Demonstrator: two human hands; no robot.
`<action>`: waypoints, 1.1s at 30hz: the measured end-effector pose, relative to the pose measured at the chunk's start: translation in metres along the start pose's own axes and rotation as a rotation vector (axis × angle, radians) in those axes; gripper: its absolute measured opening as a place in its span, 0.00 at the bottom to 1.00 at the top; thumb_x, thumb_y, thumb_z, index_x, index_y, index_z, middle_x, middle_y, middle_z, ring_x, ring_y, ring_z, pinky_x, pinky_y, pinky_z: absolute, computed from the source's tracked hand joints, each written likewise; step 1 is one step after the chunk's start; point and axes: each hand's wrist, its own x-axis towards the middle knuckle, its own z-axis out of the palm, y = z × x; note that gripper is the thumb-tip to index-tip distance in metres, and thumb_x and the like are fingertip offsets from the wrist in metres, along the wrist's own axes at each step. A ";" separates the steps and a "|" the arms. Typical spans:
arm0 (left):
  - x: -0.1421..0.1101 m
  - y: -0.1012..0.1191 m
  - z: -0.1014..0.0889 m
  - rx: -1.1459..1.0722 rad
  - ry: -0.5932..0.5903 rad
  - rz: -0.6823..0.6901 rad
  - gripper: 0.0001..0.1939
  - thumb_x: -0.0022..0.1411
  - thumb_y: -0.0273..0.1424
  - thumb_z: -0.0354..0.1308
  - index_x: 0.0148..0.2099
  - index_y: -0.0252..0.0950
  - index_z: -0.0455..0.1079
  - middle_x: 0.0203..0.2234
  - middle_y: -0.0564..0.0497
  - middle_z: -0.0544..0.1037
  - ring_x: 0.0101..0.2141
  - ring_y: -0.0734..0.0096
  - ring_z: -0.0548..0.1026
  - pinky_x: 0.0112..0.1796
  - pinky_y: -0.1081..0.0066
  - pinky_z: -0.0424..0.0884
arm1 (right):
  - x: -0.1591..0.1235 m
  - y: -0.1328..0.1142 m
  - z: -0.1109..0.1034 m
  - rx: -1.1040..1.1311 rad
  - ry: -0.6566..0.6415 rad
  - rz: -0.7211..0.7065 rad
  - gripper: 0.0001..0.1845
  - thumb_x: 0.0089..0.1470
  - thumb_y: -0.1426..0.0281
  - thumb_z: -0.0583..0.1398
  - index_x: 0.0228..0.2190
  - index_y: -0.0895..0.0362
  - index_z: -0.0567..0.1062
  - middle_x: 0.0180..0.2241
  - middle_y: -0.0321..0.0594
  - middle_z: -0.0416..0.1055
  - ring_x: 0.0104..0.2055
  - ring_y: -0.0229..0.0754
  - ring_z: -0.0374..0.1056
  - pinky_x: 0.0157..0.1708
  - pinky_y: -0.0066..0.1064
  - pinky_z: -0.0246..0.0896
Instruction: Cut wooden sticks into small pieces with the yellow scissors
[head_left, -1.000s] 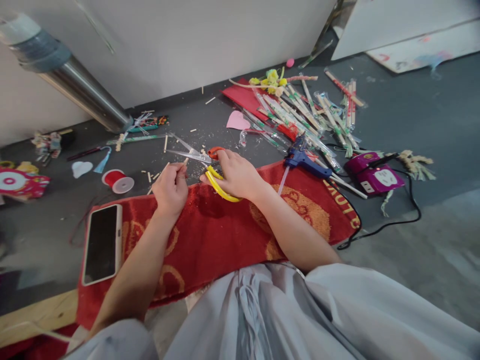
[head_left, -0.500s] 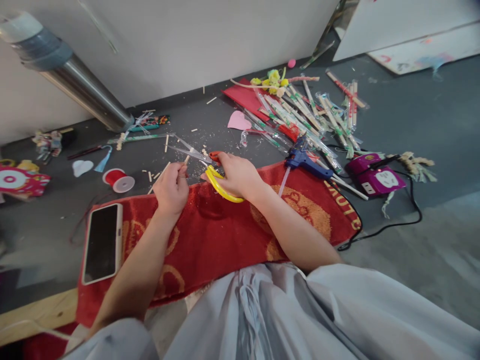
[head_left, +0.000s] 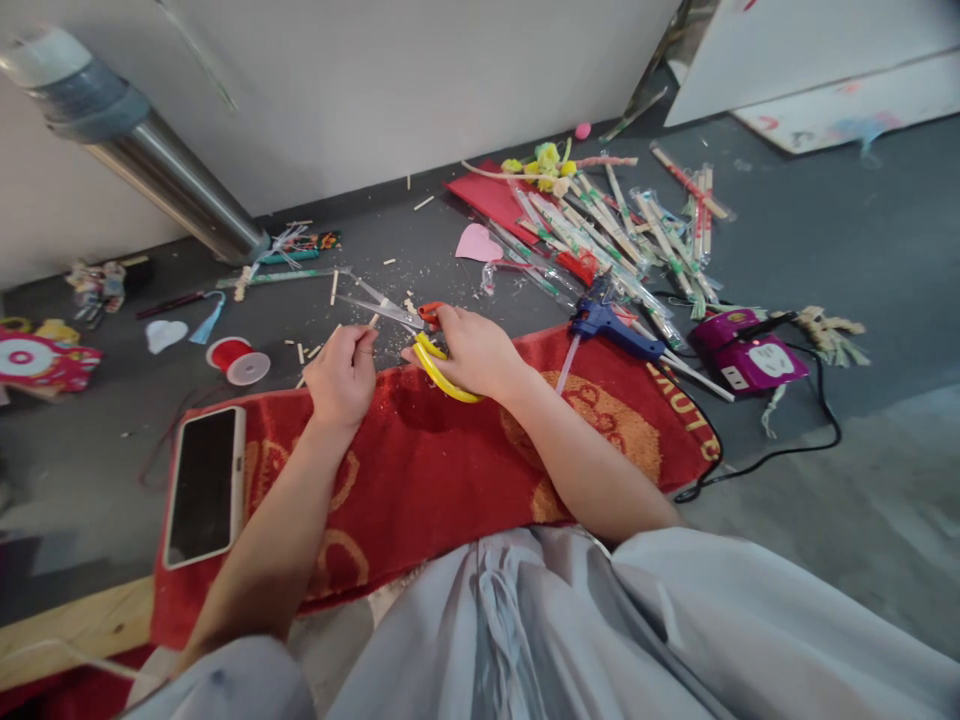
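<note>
My left hand [head_left: 341,375] is closed around a thin wooden chopstick [head_left: 373,321], whose pale tip pokes out by the thumb, close to the scissor blades. Most of the stick is hidden by the fingers. In my right hand [head_left: 476,350] are scissors [head_left: 442,378] with yellow and orange handles, their blades spread apart and pointing left above the grey table. Short cut stick pieces [head_left: 301,354] and pale crumbs lie around both hands. Beneath my forearms is a red towel [head_left: 427,455] with tan patterns.
A phone [head_left: 202,487] lies on the towel's left part, with a red thread spool [head_left: 238,360] beyond it. To the right are a blue glue gun [head_left: 611,325], a purple box [head_left: 750,350] with a black cable, and many wrapped chopsticks [head_left: 592,235]. A metal pole [head_left: 180,175] stands back left.
The chopstick tip, earlier reaching up between the blades, now shows lower and shorter by my left thumb. My left hand has shifted slightly left; the scissors remain spread.
</note>
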 end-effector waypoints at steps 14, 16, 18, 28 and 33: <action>-0.001 -0.002 0.001 -0.027 0.060 0.126 0.12 0.67 0.35 0.50 0.36 0.36 0.71 0.27 0.51 0.79 0.28 0.74 0.75 0.31 0.76 0.66 | -0.002 0.006 0.001 -0.006 0.077 -0.088 0.39 0.56 0.40 0.51 0.48 0.63 0.67 0.46 0.55 0.72 0.49 0.55 0.70 0.50 0.43 0.62; -0.001 -0.001 0.000 -0.029 0.047 0.118 0.12 0.67 0.35 0.49 0.37 0.36 0.71 0.26 0.51 0.78 0.27 0.74 0.75 0.31 0.75 0.67 | -0.002 0.005 0.000 -0.009 0.070 -0.083 0.38 0.56 0.41 0.52 0.48 0.63 0.67 0.46 0.55 0.72 0.49 0.55 0.70 0.50 0.43 0.62; -0.001 0.000 -0.001 -0.025 0.032 0.108 0.13 0.67 0.35 0.49 0.37 0.35 0.71 0.26 0.51 0.78 0.27 0.74 0.75 0.31 0.75 0.67 | -0.002 0.004 0.000 -0.009 0.068 -0.074 0.37 0.57 0.42 0.52 0.48 0.63 0.67 0.46 0.55 0.72 0.49 0.55 0.70 0.50 0.43 0.62; 0.001 0.003 -0.003 -0.021 -0.004 0.068 0.11 0.67 0.34 0.49 0.36 0.36 0.70 0.23 0.52 0.76 0.26 0.74 0.73 0.30 0.75 0.64 | 0.000 -0.006 -0.006 -0.047 -0.030 0.045 0.33 0.59 0.47 0.53 0.51 0.62 0.68 0.49 0.52 0.74 0.51 0.55 0.71 0.48 0.41 0.64; 0.001 0.002 -0.003 -0.007 -0.004 0.083 0.11 0.67 0.34 0.48 0.36 0.37 0.69 0.24 0.52 0.75 0.26 0.74 0.73 0.30 0.75 0.64 | 0.000 -0.008 -0.008 -0.085 -0.057 0.074 0.34 0.60 0.46 0.52 0.52 0.63 0.69 0.48 0.53 0.74 0.49 0.55 0.73 0.46 0.41 0.65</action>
